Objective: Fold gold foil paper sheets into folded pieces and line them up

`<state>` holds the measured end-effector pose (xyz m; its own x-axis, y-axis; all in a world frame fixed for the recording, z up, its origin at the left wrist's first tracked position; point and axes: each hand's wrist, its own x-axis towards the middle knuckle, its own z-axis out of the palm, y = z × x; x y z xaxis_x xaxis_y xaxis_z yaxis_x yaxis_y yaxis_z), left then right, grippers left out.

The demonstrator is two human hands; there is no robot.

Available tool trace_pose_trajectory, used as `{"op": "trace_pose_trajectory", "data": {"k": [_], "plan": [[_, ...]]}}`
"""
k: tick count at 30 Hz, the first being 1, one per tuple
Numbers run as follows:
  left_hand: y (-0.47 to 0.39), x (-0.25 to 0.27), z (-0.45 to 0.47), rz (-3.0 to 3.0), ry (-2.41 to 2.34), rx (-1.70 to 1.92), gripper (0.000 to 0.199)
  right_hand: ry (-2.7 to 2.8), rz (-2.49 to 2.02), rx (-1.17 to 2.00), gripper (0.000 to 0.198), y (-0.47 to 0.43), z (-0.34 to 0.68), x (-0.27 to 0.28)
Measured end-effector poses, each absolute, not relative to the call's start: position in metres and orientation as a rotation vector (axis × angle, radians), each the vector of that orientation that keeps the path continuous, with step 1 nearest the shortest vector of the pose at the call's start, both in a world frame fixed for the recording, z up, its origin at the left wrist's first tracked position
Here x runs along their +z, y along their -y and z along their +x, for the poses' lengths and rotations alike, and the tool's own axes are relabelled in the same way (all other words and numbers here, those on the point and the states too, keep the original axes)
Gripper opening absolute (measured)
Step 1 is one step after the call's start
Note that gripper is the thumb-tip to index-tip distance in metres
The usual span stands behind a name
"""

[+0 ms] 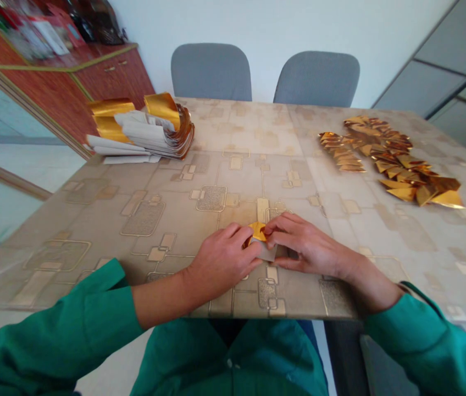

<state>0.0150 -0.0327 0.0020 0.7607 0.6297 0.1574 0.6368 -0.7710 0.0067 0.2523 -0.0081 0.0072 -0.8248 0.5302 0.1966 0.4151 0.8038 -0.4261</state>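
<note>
A small piece of gold foil paper (258, 231), partly folded, is between my two hands near the front edge of the table. Its gold side shows at the top and its pale grey back faces me below. My left hand (227, 256) pinches the paper's left side between thumb and fingers. On the right side, my right hand (301, 242) grips the paper with its fingers curled, the thumb low by the bottom corner. The fingertips hide parts of the folds.
A stack of gold and white paper sheets (146, 135) lies at the table's far left. Folded gold paper pieces (393, 157) are heaped in rows at the right. Two grey chairs (212, 71) stand behind the patterned table (175, 192). A wooden cabinet (109, 74) is at the left.
</note>
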Motion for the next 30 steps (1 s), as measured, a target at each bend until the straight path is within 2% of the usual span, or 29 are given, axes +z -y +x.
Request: {"op": "trace_pose_trajectory", "data": {"k": [3, 9, 16, 25, 27, 30], "plan": [[0.032, 0.001, 0.016, -2.911, 1.063, -0.187, 0.012, 2.63, -0.736, 0.601, 0.009, 0.007, 0.251, 0.005], [0.028, 0.002, 0.016, -2.938, 1.148, -0.311, 0.019, 2.466, -0.805, 0.739, 0.015, 0.007, 0.246, 0.001], [0.025, -0.001, 0.016, -2.965, 1.189, -0.416, 0.028, 2.418, -0.879, 0.696, 0.014, 0.008, 0.241, -0.005], [0.03, -0.006, 0.008, -2.928, 0.991, -0.364, 0.024, 2.379, -0.913, 0.673, 0.014, 0.01, 0.236, -0.006], [0.033, -0.007, 0.004, -2.946, 0.852, -0.299, 0.033, 2.375, -0.913, 0.66, 0.014, 0.01, 0.235, -0.006], [0.036, -0.005, -0.002, -2.966, 0.759, -0.23, 0.059, 2.38, -0.935, 0.674, 0.014, 0.011, 0.235, -0.006]]}}
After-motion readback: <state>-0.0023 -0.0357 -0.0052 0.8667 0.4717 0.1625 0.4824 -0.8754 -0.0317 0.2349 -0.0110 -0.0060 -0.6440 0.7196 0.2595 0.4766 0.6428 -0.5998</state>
